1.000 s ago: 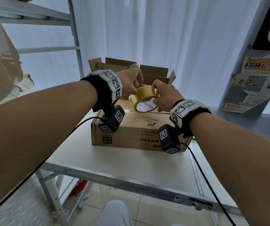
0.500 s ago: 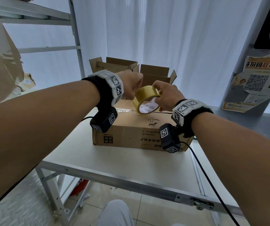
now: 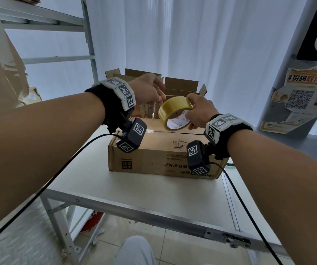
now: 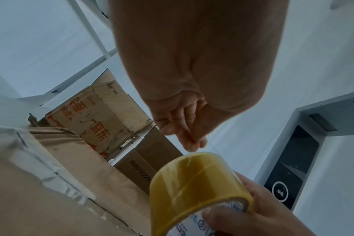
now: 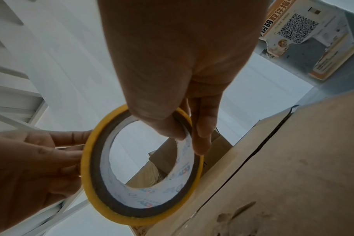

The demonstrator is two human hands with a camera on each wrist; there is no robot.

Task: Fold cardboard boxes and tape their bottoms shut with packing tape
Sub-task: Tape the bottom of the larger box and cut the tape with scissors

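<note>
A brown cardboard box (image 3: 154, 155) lies on the white table (image 3: 115, 188) with its closed flaps facing up and a dark seam (image 3: 188, 133) across them. Above it my right hand (image 3: 189, 113) grips a yellow roll of packing tape (image 3: 173, 109), thumb inside the white core (image 5: 144, 188) and fingers outside. My left hand (image 3: 162, 98) is just left of the roll and pinches the free end of the tape, which shows as a thin strip edge-on. The left wrist view shows those pinched fingertips (image 4: 189, 140) above the roll (image 4: 196, 183).
Two open cardboard boxes (image 3: 180, 86) stand behind the near box, against a white curtain. Metal shelving (image 3: 89, 46) rises at the left. A grey panel with a QR-code poster (image 3: 297, 100) is at the right. The table's metal front edge (image 3: 154, 207) is near my knee (image 3: 134, 251).
Both hands keep their hold. The roll has shifted slightly to the right and a short strip of tape now shows between it and the left fingers.
</note>
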